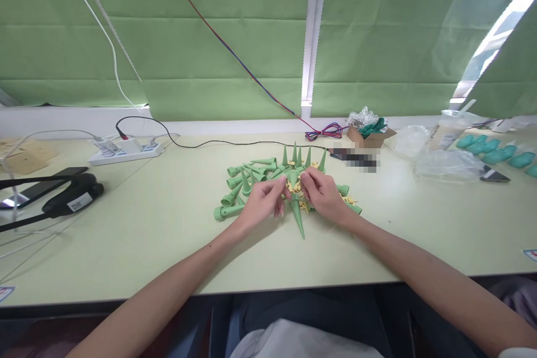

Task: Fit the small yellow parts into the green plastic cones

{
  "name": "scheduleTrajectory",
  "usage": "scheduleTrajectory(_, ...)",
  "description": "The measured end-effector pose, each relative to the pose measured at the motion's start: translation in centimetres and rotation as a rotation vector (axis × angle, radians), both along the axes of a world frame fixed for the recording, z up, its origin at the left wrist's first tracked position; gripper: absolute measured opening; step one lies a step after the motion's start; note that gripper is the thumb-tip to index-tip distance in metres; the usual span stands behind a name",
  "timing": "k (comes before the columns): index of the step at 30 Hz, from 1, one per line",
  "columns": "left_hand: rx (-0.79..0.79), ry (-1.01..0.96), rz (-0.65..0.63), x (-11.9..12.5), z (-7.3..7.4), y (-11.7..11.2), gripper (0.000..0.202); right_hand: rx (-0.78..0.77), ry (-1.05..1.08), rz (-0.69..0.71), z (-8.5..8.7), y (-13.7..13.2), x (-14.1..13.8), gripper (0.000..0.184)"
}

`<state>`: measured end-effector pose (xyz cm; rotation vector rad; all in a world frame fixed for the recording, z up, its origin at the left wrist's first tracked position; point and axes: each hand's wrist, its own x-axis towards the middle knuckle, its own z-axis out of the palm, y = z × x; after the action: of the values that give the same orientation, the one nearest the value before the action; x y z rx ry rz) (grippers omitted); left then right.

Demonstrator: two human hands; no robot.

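Both hands are close together over a pile of green plastic spikes [235,211] on the table. My left hand [266,198] is closed in a pinch at the left side of some small yellow plastic pieces [293,185]. Whatever sits between its fingertips is too small to make out. My right hand [322,190] is also pinched shut, just right of those pieces, and its fingers hide what they grip. One long green spike [297,217] lies between the hands, its tip pointing toward me. Several green cones [295,155] stand upright behind the hands.
A white power strip [126,151] and a black strapped device [73,196] lie at the left. Toward the back right are a small cardboard box [371,137], a drink cup [447,128], plastic bags [447,165] and teal parts [495,151]. A black cable [235,142] crosses the back.
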<state>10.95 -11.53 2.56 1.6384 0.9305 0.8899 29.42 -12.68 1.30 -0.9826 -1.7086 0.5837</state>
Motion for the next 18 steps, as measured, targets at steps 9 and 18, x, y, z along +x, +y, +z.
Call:
scheduleTrajectory(9, -0.117, -0.087, -0.126, 0.01, 0.06, -0.04, 0.054, 0.015, -0.085, 0.054, -0.34, 0.13, 0.03, 0.041)
scheduleTrajectory(18, 0.030, -0.008, -0.097, -0.15, 0.20, -0.33, 0.043, 0.011, -0.049, 0.072, -0.34, 0.02, 0.14, 0.044)
